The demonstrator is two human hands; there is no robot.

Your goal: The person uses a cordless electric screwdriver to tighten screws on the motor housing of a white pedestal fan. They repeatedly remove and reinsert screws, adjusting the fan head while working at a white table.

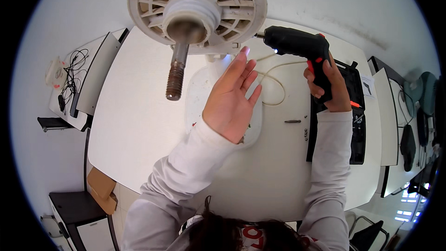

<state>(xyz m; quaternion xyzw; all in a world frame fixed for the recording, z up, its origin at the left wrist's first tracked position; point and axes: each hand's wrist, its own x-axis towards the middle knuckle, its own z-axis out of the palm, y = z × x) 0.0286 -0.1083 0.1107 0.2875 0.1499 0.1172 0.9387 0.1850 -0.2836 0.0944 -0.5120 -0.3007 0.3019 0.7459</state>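
Head view: your right hand (331,83) wrapped tight around black cordless screwdriver (301,46), tip near ribbed plastic hub (197,7) with threaded shaft (176,72). Your left hand (232,97) spread flat, holding nothing, under hub. Black tool case (355,111) lies open on white table (139,111); contents unclear.

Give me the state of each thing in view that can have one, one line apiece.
Cordless drill: held up in the right hand, work light on, tip against the housing rim.
Round ribbed plastic housing: raised, threaded shaft pointing down and rusty.
Left hand: open, fingers spread, holding nothing, just below the housing.
Black tool case: lying open on the white table.
Loose screws: lying on the table beside the case.
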